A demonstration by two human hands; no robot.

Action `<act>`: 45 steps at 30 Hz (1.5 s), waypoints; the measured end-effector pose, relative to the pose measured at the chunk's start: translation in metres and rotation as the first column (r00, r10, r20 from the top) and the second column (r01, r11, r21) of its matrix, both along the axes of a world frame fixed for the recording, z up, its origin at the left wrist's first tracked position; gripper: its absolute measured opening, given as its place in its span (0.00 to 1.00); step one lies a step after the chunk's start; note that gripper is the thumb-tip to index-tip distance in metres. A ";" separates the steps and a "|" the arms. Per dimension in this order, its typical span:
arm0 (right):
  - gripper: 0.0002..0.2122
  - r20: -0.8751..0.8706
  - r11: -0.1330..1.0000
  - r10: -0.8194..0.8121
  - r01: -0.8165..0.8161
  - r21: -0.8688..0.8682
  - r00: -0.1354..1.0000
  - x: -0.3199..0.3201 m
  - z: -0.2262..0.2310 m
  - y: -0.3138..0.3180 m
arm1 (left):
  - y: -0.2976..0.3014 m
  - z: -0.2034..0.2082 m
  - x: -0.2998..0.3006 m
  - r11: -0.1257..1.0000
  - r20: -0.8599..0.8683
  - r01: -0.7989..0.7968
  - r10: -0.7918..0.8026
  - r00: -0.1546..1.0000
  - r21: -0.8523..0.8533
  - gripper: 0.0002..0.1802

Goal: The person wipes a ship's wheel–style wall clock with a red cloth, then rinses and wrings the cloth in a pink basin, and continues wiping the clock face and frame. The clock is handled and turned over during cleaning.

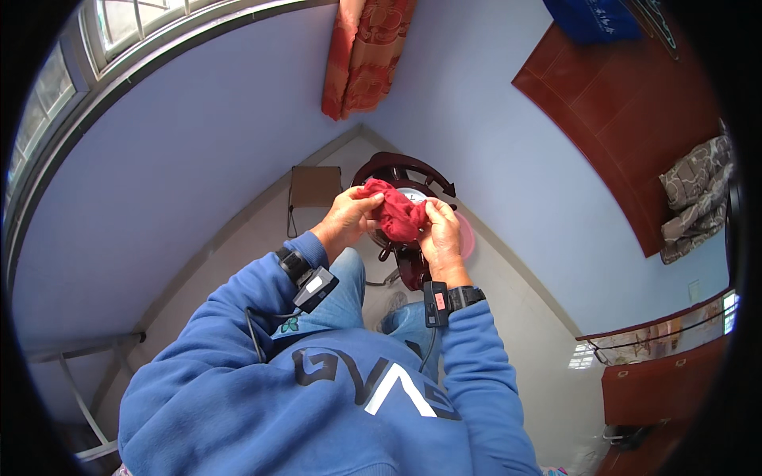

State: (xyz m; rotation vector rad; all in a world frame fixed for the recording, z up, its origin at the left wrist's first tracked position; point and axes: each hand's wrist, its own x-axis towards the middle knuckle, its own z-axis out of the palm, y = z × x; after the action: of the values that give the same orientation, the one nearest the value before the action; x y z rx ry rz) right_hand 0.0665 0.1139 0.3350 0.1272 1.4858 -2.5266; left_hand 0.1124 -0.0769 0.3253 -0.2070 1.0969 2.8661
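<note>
A crumpled red cloth (399, 216) is stretched between my two hands, in front of my body. My left hand (350, 213) pinches its left side, and my right hand (442, 236) grips its right edge with fingers closed. Just beyond and below the cloth stands a dark red-brown ship's-wheel clock (409, 266) with a curved anchor-like top and a pale round dial. The cloth and my hands hide much of the dial and the wheel.
A brown flat box (315, 186) sits on the floor left of the clock. Behind my right hand shows a pink round basin (467, 236). A red patterned curtain (367, 59) hangs near the corner. A metal frame (83, 397) stands at lower left; patterned fabric (698, 198) lies at right.
</note>
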 end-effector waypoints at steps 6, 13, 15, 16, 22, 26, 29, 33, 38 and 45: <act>0.32 -0.224 0.917 0.397 -0.378 0.124 0.890 0.036 0.036 0.000 | 0.002 0.023 0.012 0.989 -0.081 0.036 -0.048 0.996 -0.141 0.13; 0.12 -0.270 0.971 0.219 -0.180 0.160 0.938 0.037 0.050 -0.001 | -0.002 0.064 0.017 0.929 -0.170 0.118 -0.187 0.968 -0.350 0.18; 0.11 -0.227 0.992 0.125 -0.118 0.044 0.966 0.035 0.046 0.001 | 0.004 0.067 0.016 0.917 -0.180 0.055 -0.136 0.974 -0.394 0.19; 0.11 -0.207 0.995 0.103 -0.102 0.016 0.973 0.035 0.042 0.001 | 0.005 0.066 0.015 0.877 -0.165 0.018 -0.110 0.980 -0.480 0.18; 0.12 -0.116 0.996 -0.017 0.006 -0.095 0.993 0.030 0.026 0.021 | -0.018 0.036 0.003 0.852 0.005 0.052 -0.058 0.998 -0.522 0.07; 0.16 0.108 0.998 -0.059 0.058 0.012 0.992 0.023 0.014 0.035 | -0.027 0.009 -0.010 0.910 0.036 0.055 -0.043 0.998 -0.411 0.09; 0.12 -0.006 0.999 -0.042 0.042 -0.016 0.999 0.018 0.001 0.037 | -0.024 -0.003 -0.024 0.913 0.027 -0.072 0.090 0.996 -0.403 0.10; 0.13 0.125 1.000 0.026 -0.027 0.006 0.992 0.020 -0.017 0.044 | -0.041 0.005 -0.048 0.960 -0.078 -0.185 0.172 0.982 -0.211 0.11; 0.13 0.470 0.942 0.180 -0.290 0.171 0.864 0.012 -0.045 0.048 | -0.056 0.029 -0.079 0.968 -0.254 -0.222 0.244 0.936 0.114 0.10; 0.24 0.203 0.788 0.558 -0.437 -0.433 0.805 -0.026 -0.063 -0.002 | -0.010 0.025 -0.071 0.987 -0.339 -0.050 0.100 0.936 0.153 0.11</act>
State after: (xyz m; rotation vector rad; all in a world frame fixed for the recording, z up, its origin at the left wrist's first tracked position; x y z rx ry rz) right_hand 0.0409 0.1120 0.2719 0.0639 0.7653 -2.1530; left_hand 0.0418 -0.0871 0.3499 0.2817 0.9373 3.1137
